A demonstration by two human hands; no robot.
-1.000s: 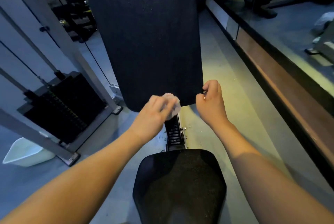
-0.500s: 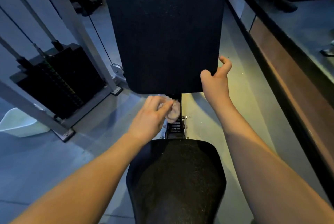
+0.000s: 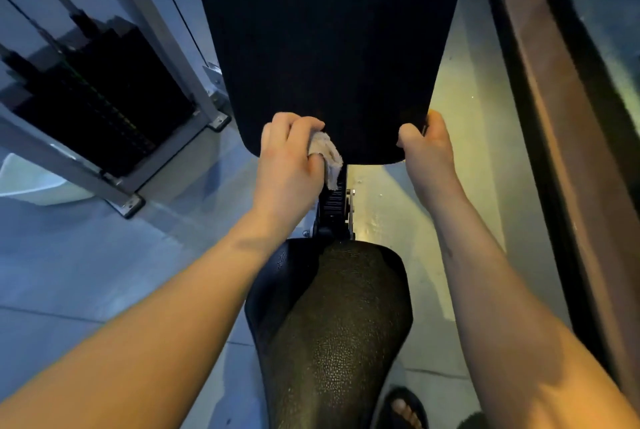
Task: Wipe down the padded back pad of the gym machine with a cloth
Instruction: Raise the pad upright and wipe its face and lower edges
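So, nearest first: the seat (image 3: 332, 324) sits just below the back pad (image 3: 329, 47); both hands are at the pad's bottom edge, apart from each other; the left hand (image 3: 287, 158) bunches the cloth (image 3: 327, 158) in curled fingers and presses it on the pad's lower left; the right hand (image 3: 427, 148) clamps the pad's lower right corner, steadying it I guess; no streaks show on the dark pad, so can't tell what's wiped; I'd count everything above the cloth as to-do; the weight stack (image 3: 97, 99) stands further off, left of the pad.
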